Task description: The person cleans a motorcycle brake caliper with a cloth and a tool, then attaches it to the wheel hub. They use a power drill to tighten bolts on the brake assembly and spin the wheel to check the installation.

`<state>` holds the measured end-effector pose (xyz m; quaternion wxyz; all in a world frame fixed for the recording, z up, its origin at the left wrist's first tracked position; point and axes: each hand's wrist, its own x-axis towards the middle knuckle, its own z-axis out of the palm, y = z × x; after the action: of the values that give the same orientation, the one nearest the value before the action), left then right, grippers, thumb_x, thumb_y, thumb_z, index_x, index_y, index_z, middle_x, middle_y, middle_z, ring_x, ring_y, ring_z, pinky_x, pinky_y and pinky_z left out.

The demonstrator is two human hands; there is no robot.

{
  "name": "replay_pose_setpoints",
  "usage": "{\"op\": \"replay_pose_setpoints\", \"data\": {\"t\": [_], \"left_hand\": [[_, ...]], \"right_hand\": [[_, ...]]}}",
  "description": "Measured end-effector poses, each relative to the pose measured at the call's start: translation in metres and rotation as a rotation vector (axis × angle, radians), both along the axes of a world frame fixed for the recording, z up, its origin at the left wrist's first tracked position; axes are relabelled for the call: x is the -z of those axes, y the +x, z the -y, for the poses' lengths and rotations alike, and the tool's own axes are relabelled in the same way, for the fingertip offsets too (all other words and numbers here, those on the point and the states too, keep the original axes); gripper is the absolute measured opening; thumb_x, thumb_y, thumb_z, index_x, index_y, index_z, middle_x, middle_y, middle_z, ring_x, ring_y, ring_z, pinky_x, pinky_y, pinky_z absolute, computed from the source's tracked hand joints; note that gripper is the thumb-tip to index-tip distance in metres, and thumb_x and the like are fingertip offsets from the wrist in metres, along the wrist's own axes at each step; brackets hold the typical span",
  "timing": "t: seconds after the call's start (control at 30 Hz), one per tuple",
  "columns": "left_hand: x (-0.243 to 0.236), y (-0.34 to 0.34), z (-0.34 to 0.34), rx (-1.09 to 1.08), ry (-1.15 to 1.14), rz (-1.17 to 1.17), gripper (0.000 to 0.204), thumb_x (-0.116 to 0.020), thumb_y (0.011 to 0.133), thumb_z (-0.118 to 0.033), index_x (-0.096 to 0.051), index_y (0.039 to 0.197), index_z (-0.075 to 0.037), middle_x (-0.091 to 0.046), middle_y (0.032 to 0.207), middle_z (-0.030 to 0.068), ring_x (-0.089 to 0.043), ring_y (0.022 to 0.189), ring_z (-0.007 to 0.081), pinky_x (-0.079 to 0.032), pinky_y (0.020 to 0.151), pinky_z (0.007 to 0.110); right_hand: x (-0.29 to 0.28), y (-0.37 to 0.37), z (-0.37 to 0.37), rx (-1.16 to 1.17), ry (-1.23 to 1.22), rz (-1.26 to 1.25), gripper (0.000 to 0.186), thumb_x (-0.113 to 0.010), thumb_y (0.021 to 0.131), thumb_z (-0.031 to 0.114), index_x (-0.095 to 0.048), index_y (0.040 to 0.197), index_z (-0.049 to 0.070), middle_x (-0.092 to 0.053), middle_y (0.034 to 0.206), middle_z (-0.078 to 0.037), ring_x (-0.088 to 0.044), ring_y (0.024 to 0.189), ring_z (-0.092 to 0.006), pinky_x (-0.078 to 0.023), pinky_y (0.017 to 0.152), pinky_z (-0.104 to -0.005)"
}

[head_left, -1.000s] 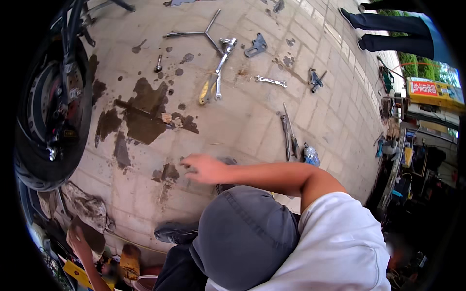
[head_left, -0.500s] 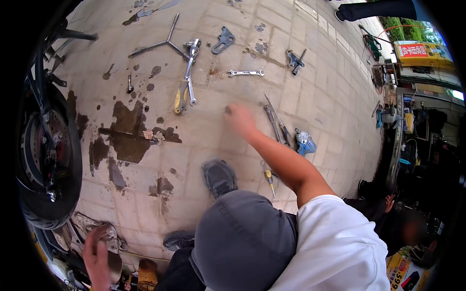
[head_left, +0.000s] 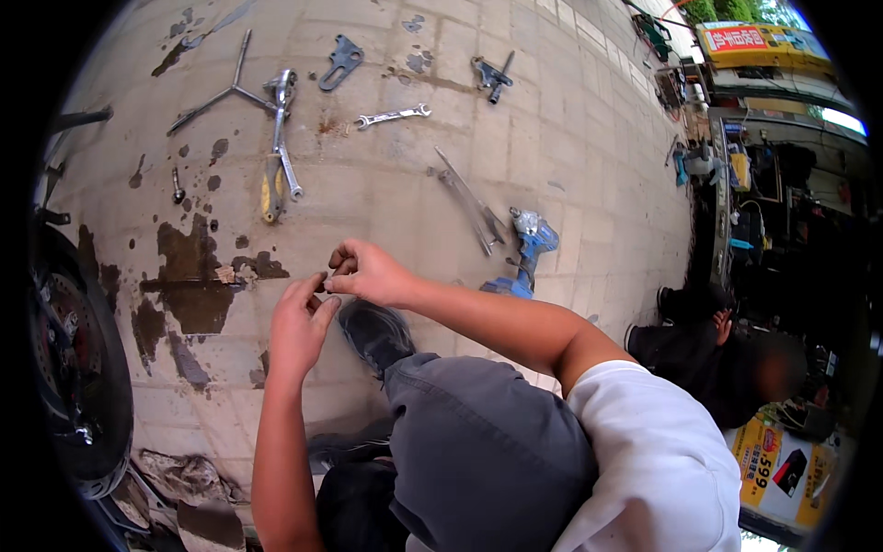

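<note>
My left hand [head_left: 302, 316] and my right hand [head_left: 370, 274] meet low over the paving, above my shoe [head_left: 375, 333]. The fingertips of both are pinched together around something small and dark that I cannot make out. Beyond them on the ground lie a yellow-handled tool [head_left: 273, 191], a ratchet [head_left: 280, 87], a three-armed Y-shaped wrench [head_left: 235, 89] and a small double-ended spanner [head_left: 394, 116]. Right of my right hand rest a blue power tool [head_left: 528, 248] and a pair of long thin tools [head_left: 471, 204], which look blurred.
A motorcycle wheel [head_left: 110, 377] stands at the left edge. Farther out lie a dark slotted bracket [head_left: 341, 64], a black T-handled tool [head_left: 494, 77] and a short socket piece [head_left: 178, 188]. Dark wet stains [head_left: 198, 308] mark the paving. Another person [head_left: 685, 361] crouches at the right.
My right hand has come back left from the open paving. My left hand has risen from the lower left, and the two now meet. The view has shifted to the right.
</note>
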<state>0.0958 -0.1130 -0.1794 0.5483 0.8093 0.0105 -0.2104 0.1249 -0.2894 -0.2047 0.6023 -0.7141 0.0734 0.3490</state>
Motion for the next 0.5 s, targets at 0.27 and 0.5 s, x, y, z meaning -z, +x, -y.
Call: {"op": "replay_pose_setpoints", "data": {"t": [0.27,0.5], "left_hand": [[0.010,0.022,0.032,0.248,-0.134,-0.127,0.025,-0.070,0.077,-0.004,-0.062,0.101,0.004,-0.063,0.083,0.0096,-0.058,0.073,0.0161,-0.048,0.069,0.029],[0.054,0.011,0.007,0.047,0.012,-0.080,0.024,-0.070,0.077,-0.006,-0.062,0.098,0.001,-0.062,0.087,0.0108,-0.060,0.077,0.0198,-0.049,0.072,0.032]], "right_hand": [[-0.034,-0.013,0.069,0.026,0.001,-0.175,0.037,-0.066,0.086,0.030,-0.058,0.109,0.001,-0.067,0.088,-0.010,-0.061,0.070,-0.0178,-0.049,0.064,-0.0317],[0.038,0.012,0.174,0.143,-1.147,0.506,0.034,-0.067,0.081,0.028,-0.061,0.103,0.003,-0.064,0.098,-0.018,-0.060,0.095,-0.0374,-0.048,0.081,-0.0457]]}}
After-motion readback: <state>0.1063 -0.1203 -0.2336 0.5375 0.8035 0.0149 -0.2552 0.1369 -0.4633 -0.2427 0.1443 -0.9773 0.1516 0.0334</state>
